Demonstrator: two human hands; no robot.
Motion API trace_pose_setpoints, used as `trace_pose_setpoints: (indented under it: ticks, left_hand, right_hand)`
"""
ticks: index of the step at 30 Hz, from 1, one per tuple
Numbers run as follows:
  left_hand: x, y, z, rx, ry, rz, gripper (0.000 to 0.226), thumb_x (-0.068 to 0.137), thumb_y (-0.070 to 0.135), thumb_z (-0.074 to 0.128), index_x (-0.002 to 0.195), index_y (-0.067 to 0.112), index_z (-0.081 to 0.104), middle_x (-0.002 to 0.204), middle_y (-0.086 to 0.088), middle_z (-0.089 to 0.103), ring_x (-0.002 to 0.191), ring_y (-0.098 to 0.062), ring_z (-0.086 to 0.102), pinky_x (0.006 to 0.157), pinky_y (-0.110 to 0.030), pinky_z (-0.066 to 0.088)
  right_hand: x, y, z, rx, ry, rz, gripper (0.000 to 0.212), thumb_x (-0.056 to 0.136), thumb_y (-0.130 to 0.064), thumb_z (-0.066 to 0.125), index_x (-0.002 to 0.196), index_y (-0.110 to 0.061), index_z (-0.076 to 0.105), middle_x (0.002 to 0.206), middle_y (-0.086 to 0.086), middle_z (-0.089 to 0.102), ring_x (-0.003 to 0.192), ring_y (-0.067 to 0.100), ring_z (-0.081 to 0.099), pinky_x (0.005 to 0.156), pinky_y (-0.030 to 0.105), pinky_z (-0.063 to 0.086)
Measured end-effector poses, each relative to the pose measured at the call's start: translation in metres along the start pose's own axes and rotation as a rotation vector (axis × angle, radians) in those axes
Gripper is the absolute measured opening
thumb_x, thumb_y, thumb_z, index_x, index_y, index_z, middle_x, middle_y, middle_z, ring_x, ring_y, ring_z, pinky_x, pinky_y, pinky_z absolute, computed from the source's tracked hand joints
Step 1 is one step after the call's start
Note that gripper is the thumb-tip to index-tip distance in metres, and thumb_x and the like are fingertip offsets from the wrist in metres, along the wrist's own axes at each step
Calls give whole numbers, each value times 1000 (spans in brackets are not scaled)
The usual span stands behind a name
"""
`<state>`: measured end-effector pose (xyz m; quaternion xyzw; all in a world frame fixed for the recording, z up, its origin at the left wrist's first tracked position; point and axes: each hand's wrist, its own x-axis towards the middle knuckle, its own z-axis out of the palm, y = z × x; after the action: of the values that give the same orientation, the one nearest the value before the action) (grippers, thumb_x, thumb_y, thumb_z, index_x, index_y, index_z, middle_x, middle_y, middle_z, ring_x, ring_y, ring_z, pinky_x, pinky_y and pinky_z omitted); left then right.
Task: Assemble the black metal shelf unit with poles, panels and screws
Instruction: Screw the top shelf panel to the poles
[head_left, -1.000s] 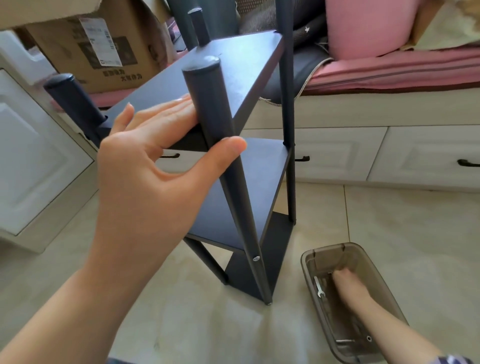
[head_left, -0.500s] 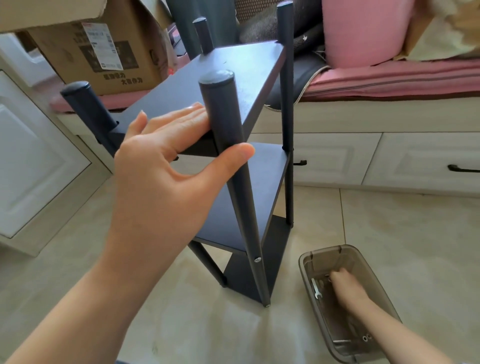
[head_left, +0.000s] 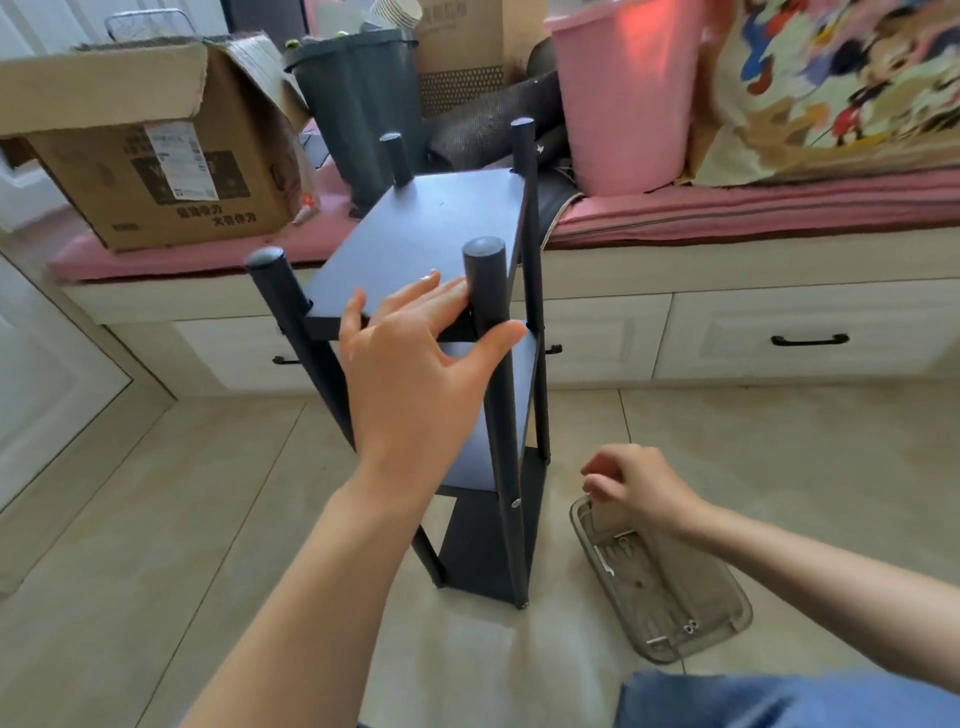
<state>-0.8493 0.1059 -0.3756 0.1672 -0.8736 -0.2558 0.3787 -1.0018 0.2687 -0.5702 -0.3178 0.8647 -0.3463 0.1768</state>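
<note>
I note right hand (head_left: 636, 486) now lifted clear of parts tray (head_left: 727, 597), fingers pinched, contents indiscernible. Left hand (head_left: 415, 358) steadies shelf unit (head_left: 447, 228) upright on floor, thumb and straight fingers bracketing near pole (head_left: 488, 291). Likely screw fetched.

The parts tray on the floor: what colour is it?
Translucent grey-brown plastic tray, seen in the head view, the only view.

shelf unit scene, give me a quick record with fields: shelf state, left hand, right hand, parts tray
shelf state: black shelf unit upright on the floor, three panels on four poles
left hand: left hand steadies the near pole, fingers flat on the top panel
right hand: right hand above the tray, fingers curled; any held item too small to tell
parts tray: clear tray on the floor, small hardware inside
</note>
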Motion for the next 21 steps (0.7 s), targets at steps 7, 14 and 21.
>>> trace_pose_setpoints:
  ticks: [7, 14, 21]
  left_hand:
    - [-3, -5, -5, 37, 10, 25, 39, 86, 50, 74, 119, 29, 74, 122, 8, 72, 133, -10, 53, 123, -46, 13]
    - [1, -13, -20, 24, 61, 10, 37, 85, 49, 74, 113, 26, 77, 117, 3, 74, 129, -15, 59, 122, -47, 17]
    - [15, -40, -57, -65, 111, -43, 29, 83, 44, 78, 103, 23, 80, 98, 4, 78, 110, -16, 68, 121, -49, 23]
  right_hand:
    - [-19, -97, -37, 522, 36, 44, 12, 104, -13, 48, 105, -2, 55, 90, 17, 75, 82, 25, 75, 79, 40, 62]
    - [-6, -153, -8, 641, -44, 6, 21, 108, -29, 34, 108, -12, 47, 99, 8, 74, 98, 15, 71, 95, 43, 55]
    - [13, -183, 22, 758, -197, 4, 29, 109, -33, 28, 116, -8, 40, 90, 13, 75, 91, 23, 72, 91, 40, 51]
